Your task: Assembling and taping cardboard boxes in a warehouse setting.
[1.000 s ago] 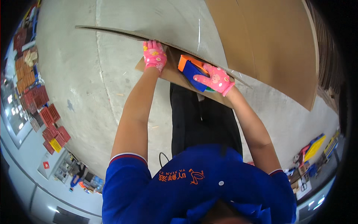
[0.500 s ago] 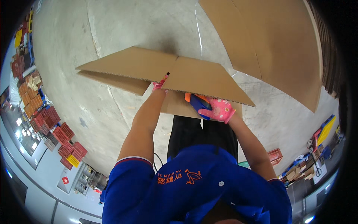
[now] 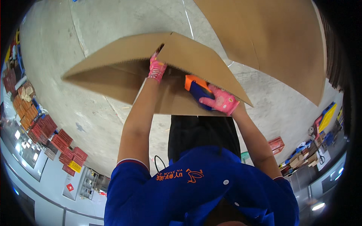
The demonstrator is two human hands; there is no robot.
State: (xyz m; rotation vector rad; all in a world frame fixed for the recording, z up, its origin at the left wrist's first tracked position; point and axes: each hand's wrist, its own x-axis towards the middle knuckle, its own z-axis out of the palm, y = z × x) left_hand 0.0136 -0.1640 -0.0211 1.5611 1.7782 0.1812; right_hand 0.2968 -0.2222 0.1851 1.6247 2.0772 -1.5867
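Observation:
A folded cardboard box is held in front of my legs, its upper panel lifted away from the lower panel. My left hand, in a pink patterned glove, reaches into the gap and grips the upper panel's near edge beside a slot; its fingertips are partly hidden by the cardboard. My right hand, also in a pink glove, is closed around a blue-and-orange tool that looks like a tape dispenser. That tool is between the two panels at the right.
A large flat cardboard sheet lies at the upper right, beside a stack of cardboard edges. Red crates line the left side. Another red crate stands at right, near a yellow-and-blue object.
The upper panel has risen and bowed, so the gap between the panels is wider. My left hand has moved up and forward with it. The right hand keeps hold of the tape dispenser.

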